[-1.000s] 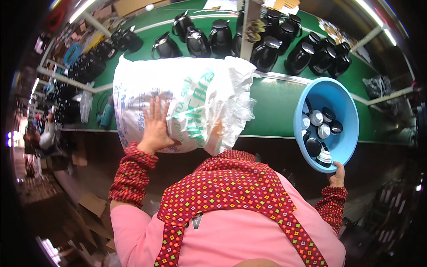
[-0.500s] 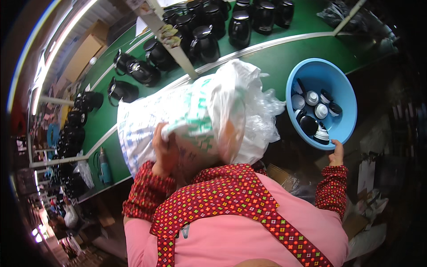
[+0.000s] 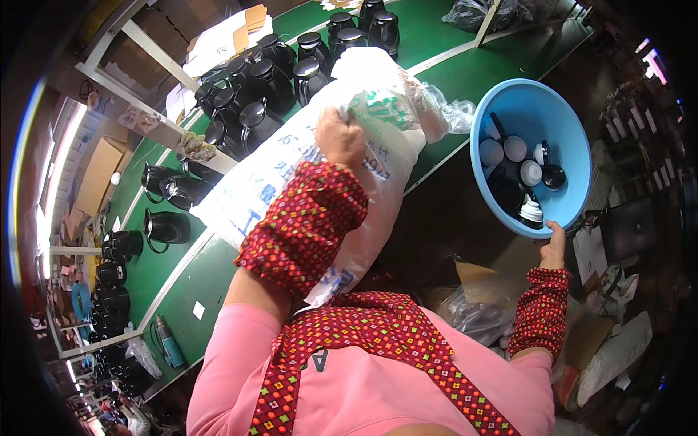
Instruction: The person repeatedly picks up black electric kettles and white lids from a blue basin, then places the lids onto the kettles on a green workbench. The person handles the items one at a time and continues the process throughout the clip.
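A large white woven sack (image 3: 291, 156) with blue and green print lies across the edge of the green workbench. My left hand (image 3: 340, 139) is closed in a fist on its upper face, bunching the material. At the sack's far right end, clear plastic film (image 3: 454, 109) sticks out. My right hand (image 3: 552, 248) grips the near rim of a light blue basin (image 3: 574, 156), thumb over the edge, fingers hidden below. Inside the tilted basin lie several black and white lids, among them a white ribbed one (image 3: 531, 209).
Black jugs (image 3: 262, 83) stand in groups on the green bench (image 3: 190, 265), with more along the left. A metal frame post (image 3: 156, 127) rises among them. A teal bottle (image 3: 169, 343) lies at the bench edge. Cardboard and plastic bags (image 3: 476, 309) sit below.
My left hand has shifted up and right along the sack, which has swung farther over the bench. The right hand still holds the basin; my view has turned somewhat.
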Tool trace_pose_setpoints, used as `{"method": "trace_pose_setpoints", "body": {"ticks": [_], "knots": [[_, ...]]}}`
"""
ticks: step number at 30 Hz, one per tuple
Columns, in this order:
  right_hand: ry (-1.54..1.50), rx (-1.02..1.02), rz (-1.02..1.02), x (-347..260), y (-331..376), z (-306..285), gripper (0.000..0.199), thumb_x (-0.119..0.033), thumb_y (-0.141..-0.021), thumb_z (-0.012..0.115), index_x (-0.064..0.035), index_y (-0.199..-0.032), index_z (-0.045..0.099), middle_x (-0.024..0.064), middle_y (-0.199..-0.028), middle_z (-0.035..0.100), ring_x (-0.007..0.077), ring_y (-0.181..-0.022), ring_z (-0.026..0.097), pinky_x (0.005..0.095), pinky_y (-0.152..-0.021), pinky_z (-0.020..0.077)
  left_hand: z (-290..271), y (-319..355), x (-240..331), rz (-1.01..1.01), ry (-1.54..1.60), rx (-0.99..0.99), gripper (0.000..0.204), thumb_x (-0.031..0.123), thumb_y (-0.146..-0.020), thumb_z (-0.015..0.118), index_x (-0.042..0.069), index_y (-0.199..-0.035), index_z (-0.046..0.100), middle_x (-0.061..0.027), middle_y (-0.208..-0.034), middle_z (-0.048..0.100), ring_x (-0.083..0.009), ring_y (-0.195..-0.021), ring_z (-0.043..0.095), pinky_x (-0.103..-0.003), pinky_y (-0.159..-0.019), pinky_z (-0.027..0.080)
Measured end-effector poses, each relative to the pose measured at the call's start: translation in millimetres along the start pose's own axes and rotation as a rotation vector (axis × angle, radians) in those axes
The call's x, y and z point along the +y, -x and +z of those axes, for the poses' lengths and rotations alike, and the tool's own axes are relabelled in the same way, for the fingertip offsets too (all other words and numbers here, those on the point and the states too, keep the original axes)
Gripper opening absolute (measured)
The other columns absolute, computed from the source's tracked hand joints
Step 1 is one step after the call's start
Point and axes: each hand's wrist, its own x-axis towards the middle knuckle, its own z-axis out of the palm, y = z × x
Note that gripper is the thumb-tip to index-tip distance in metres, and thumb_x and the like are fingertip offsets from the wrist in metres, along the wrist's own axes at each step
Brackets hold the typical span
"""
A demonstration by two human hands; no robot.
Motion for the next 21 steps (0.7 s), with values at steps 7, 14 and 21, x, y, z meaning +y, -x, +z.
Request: {"method": "trace_pose_setpoints", "body": {"ticks": [7,14,21], "knots": [[0.023,-0.078,-0.053,2,8,16,0.046,-0.009,-0.083,0.071,-0.0048,-0.128,0.064,0.0085,-0.122,0.069,0.0254,-0.109,0.068,0.0408,-0.090,0.0579,4,19,-35,-0.076,-0.380,-0.480,0.070,0.053,-0.088,0.073,-0.007,-0.123,0.060,-0.0267,-0.125,0.061,-0.0421,-0.123,0.055,-0.052,-0.107,0.043],[0.283,-0.227,-0.127,-19,127,66,0.056,-0.023,-0.089,0.069,0.0014,-0.139,0.060,0.0155,-0.138,0.063,0.0288,-0.125,0.061,0.0432,-0.109,0.0468,-101,50,-14,0.256,0.075,-0.453,0.076,0.045,-0.091,0.077,-0.008,-0.139,0.051,-0.0299,-0.143,0.049,-0.0451,-0.136,0.048,-0.049,-0.117,0.040],[0.570,-0.426,-0.325,-21,269,163,0.050,-0.028,-0.093,0.066,0.0028,-0.132,0.060,0.0143,-0.128,0.063,0.0268,-0.120,0.061,0.0393,-0.104,0.0481,-239,130,-47,0.105,0.750,-0.607,0.081,0.047,-0.102,0.060,0.000,-0.161,0.028,-0.0219,-0.155,0.040,-0.0352,-0.141,0.045,-0.046,-0.117,0.037]]}}
